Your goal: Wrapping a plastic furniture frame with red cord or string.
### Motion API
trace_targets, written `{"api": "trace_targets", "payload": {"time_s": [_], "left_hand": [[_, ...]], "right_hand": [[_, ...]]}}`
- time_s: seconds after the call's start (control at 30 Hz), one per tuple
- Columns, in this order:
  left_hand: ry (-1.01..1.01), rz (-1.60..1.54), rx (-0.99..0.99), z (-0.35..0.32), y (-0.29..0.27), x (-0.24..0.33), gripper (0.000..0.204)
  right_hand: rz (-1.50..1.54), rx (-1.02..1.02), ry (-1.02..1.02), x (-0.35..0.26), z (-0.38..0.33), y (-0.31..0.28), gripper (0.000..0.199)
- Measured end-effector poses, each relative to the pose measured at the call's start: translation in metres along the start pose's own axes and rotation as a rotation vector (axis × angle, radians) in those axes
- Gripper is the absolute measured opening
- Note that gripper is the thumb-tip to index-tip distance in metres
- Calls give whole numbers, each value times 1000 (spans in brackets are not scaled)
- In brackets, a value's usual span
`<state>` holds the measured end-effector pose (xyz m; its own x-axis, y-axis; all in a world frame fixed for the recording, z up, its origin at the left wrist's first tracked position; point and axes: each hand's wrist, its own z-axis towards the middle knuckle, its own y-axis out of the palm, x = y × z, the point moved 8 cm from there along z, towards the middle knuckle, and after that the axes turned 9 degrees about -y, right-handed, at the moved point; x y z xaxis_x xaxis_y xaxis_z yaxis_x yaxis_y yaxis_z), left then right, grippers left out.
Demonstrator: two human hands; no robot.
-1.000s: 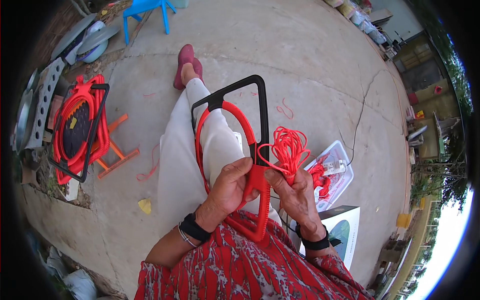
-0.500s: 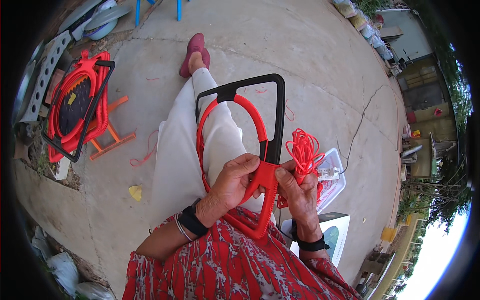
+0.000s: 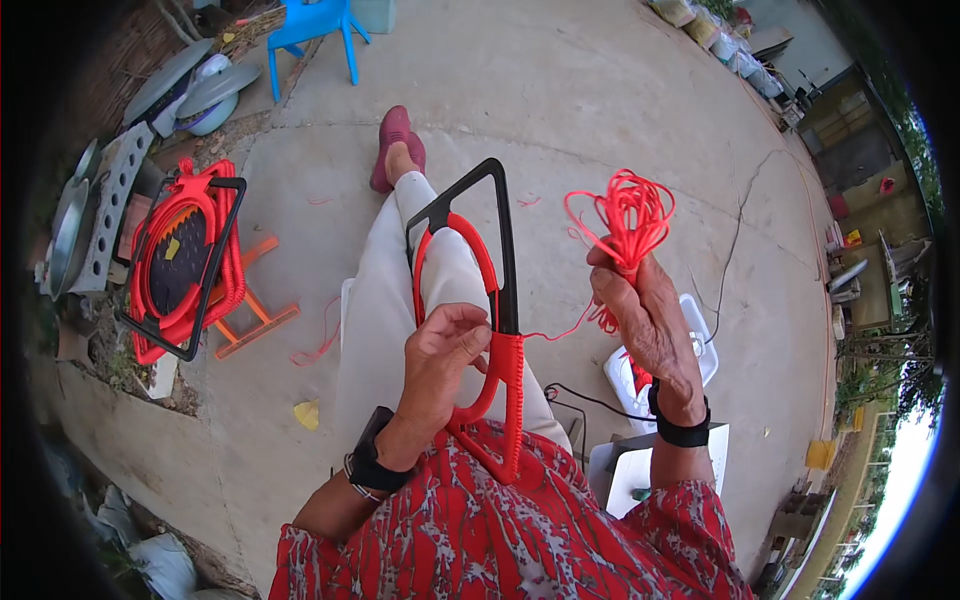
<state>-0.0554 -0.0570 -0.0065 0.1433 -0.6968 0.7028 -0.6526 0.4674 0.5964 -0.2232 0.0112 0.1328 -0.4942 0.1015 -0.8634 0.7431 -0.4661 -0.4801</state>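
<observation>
A black angular frame joined to a ring [image 3: 507, 370], with red cord wound tightly over part of it, stands tilted on my lap. My left hand [image 3: 442, 365] closes on it at the inner side of the wrapped part, fingers curled and thumb pressed in; some fingertips are hidden. Off to the right, my right hand [image 3: 640, 310] grips a looped bundle of red cord [image 3: 630, 215], its loops fanning out above the fingers. A single strand of cord [image 3: 562, 332] runs from the wrapped frame to the bundle, slightly slack.
Several similar red-wrapped frames [image 3: 185, 260] are stacked at the left on an orange stand [image 3: 262, 318]. A white plastic basket [image 3: 712, 365] and a box [image 3: 630, 478] sit at my right, with a black cable nearby. A blue chair [image 3: 310, 25] stands ahead on the concrete. Cord scraps lie about.
My right hand has moved away from the frame, up and right, carrying the cord bundle and drawing out a strand. My left hand stays at the frame, which has turned somewhat.
</observation>
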Motion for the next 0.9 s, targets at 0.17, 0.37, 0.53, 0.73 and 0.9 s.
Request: {"api": "trace_targets", "payload": {"time_s": [0.17,0.37,0.53,0.73,0.9], "left_hand": [[44,-16,23,-10,-8,22,20],[-126,-276,-192,-18,0,13,31],[-121,-340,-226,-16,5,6,36],[-114,-307,-214,-13,4,9,34],[-94,-317,-170,-13,4,9,36]], "right_hand": [[-89,-228,-235,-32,20,34,27],[423,-324,93,10,-13,74,28],[740,-333,123,22,-33,100,23],[749,-330,199,30,-36,102,17],[897,-312,189,23,-32,105,17]]}}
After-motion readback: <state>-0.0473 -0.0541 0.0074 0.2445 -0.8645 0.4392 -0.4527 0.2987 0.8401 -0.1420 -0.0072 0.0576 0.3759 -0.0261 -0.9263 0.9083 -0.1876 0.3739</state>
